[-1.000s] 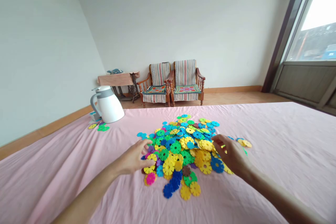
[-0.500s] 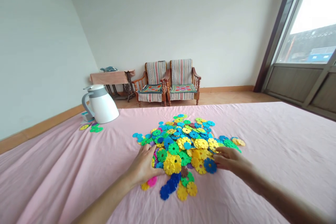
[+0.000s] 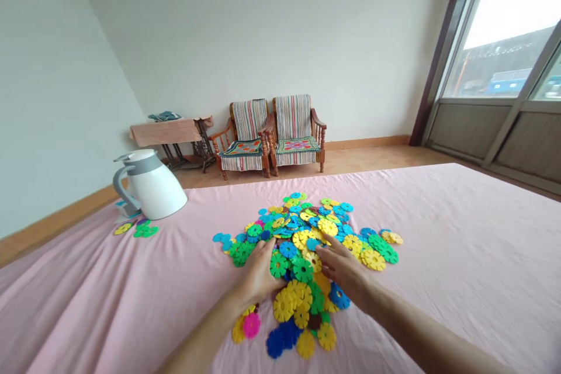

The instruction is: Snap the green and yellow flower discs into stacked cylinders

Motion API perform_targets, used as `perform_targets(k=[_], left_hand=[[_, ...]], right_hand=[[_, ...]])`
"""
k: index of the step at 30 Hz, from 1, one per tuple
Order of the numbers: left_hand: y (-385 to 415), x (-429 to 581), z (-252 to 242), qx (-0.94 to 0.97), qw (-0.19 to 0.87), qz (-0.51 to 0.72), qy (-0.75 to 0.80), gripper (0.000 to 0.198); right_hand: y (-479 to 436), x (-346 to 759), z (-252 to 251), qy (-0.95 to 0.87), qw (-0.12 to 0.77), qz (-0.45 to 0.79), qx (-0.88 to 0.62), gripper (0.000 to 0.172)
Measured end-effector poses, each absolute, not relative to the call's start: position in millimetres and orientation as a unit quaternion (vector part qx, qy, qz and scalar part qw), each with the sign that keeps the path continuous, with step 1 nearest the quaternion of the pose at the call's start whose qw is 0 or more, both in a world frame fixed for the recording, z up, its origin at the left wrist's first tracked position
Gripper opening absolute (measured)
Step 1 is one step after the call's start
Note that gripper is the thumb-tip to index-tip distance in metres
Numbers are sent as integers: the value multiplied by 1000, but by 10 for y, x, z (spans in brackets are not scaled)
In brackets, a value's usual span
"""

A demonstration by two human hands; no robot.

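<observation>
A loose heap of notched, flower-shaped plastic discs (image 3: 304, 269) in yellow, green, blue and other colours lies in front of me. My left hand (image 3: 259, 272) is against the heap's left side, thumb and fingers apart, with fingertips among the discs. On the other side, my right hand (image 3: 344, 266) reaches in with its fingers stretched over yellow discs. Both hands are open and touch the discs; some fingertips are hidden. Several discs lie between the hands, and a pink disc (image 3: 251, 325) rests below my left wrist.
A pink cloth (image 3: 438, 234) covers the table. At the left stands a white and grey jug (image 3: 158, 187), with a few green discs (image 3: 145, 231) beside it. Beyond the table are two wooden armchairs (image 3: 295, 128) and a cloth-draped stand (image 3: 166, 132).
My right hand has moved left and inward, and my left hand slightly right, so they are closer together. Discs between them have shifted and bunched up. The view has turned a little right.
</observation>
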State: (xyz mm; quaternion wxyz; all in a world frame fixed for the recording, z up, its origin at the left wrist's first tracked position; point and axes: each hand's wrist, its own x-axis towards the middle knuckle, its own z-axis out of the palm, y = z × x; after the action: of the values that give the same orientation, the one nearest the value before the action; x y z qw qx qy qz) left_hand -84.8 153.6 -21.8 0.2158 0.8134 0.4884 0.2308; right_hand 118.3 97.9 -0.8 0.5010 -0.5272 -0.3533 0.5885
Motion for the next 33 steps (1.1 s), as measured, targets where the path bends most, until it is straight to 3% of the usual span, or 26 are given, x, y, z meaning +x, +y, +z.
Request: perform_targets(k=[6,11,15,25,27,29,33], left_hand=[[1643,-727,-270,798,262,280,466,91],[1705,-606,-120,743,366,334,450,81],[1794,-615,156,724,372,372,446,78],[2003,-1077,395,753,422,307,399,72],[2051,-1243,376,773,402,264,415,75],[2122,-1441,344,813,346,213,417,84],[2313,-1767,208,851,216,118,463,104]], right_hand=[[1174,978,-87,-325,515,627,-486,65],[1329,858,34,-268,523,661,-467,66],[1446,836,368,-263,541,670,-435,65],[1717,1106,699,-499,407,650,-403,50],[1809,1338,641,-579,376,585,-425,56],[1924,1632,534,-669,315,482,-469,77],[2153,2160,241,-768,74,298,-562,124]])
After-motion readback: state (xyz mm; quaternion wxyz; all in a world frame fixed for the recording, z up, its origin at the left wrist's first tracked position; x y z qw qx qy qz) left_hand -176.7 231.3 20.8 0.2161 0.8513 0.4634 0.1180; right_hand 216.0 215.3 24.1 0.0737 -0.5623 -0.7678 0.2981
